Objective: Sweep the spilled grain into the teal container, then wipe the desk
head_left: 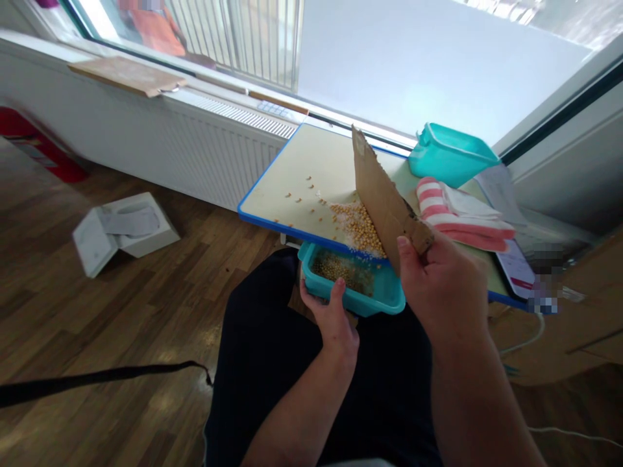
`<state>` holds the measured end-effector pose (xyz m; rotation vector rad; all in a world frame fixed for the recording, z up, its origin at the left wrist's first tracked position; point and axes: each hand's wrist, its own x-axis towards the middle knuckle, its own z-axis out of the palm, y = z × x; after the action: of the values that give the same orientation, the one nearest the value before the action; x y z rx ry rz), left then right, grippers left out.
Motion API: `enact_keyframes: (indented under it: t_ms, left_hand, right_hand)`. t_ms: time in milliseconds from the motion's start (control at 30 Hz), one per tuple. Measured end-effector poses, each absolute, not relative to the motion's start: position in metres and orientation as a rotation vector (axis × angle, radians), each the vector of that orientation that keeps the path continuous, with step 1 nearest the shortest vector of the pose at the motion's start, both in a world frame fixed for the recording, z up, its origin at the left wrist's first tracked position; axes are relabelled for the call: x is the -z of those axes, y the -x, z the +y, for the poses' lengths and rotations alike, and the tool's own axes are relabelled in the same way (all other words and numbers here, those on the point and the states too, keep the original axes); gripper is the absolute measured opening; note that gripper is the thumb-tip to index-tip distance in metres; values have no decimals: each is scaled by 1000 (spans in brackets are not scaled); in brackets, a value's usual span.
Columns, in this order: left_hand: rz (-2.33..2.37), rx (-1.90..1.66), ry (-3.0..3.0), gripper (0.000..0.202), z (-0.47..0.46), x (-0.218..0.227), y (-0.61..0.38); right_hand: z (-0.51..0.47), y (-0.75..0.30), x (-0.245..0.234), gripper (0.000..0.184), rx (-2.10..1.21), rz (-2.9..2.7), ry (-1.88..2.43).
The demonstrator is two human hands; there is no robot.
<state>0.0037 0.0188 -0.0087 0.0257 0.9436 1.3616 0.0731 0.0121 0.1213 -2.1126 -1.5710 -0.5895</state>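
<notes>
My left hand (333, 318) grips a turquoise plastic tub (384, 295) by its near side, just below the table's front edge. Inside the tub lie small yellowish and brownish grains. My right hand (438, 279) is closed on the lower end of a piece of brown cardboard (379, 188), which stands tilted on the tabletop. Against the cardboard's left face rests a heap of yellow chickpea-like grains (357, 224), mixed with smaller white grains that reach the table edge. Several single grains (311, 187) are scattered farther left.
On the blue-edged table (287, 165) stand a second turquoise tub (452, 155) and a folded red-and-white towel (457, 214). A tablet-like device (518, 269) lies at the right. An open white box (141, 227) and a fire extinguisher (41, 146) are left, near the radiator (195, 139).
</notes>
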Motion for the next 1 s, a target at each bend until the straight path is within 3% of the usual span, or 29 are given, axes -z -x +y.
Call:
enact_keyframes:
  t_ms: [1000]
  left_hand:
    - [993, -1416, 41, 84, 40, -1, 19]
  right_hand:
    - [29, -32, -124, 34, 482, -1645, 2050]
